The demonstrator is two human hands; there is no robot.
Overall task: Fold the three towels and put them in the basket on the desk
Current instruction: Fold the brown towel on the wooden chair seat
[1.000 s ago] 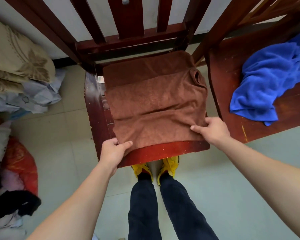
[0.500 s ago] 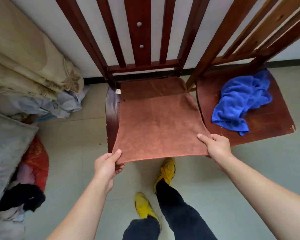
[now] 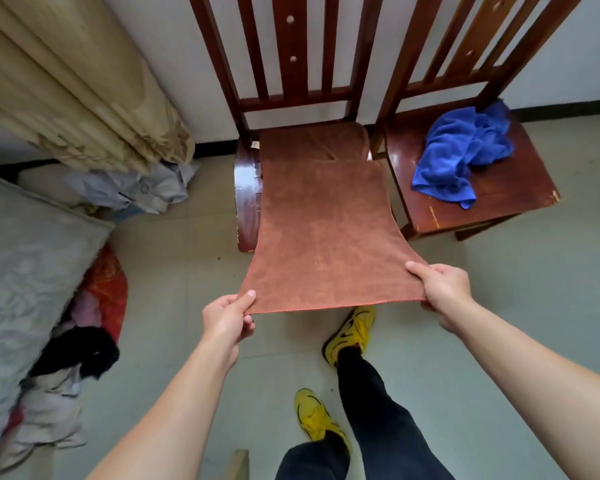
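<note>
A brown towel (image 3: 323,233) stretches from the left wooden chair's seat out toward me, held flat above the floor. My left hand (image 3: 227,318) pinches its near left corner and my right hand (image 3: 442,289) pinches its near right corner. A second brown towel (image 3: 312,142) lies on the seat of that chair (image 3: 246,199), behind the lifted one. A crumpled blue towel (image 3: 461,150) lies on the seat of the right chair (image 3: 499,199). No basket or desk is in view.
Both chairs stand against a white wall. A beige curtain (image 3: 84,84) hangs at the left above a heap of cloth (image 3: 132,188). A grey mattress (image 3: 25,271) and piled clothes (image 3: 84,348) fill the left floor. My yellow shoes (image 3: 354,330) stand on tiles.
Both hands lifted the towel's near edge off the seat and drew it back toward me. I stepped away from the chairs, so they look farther off.
</note>
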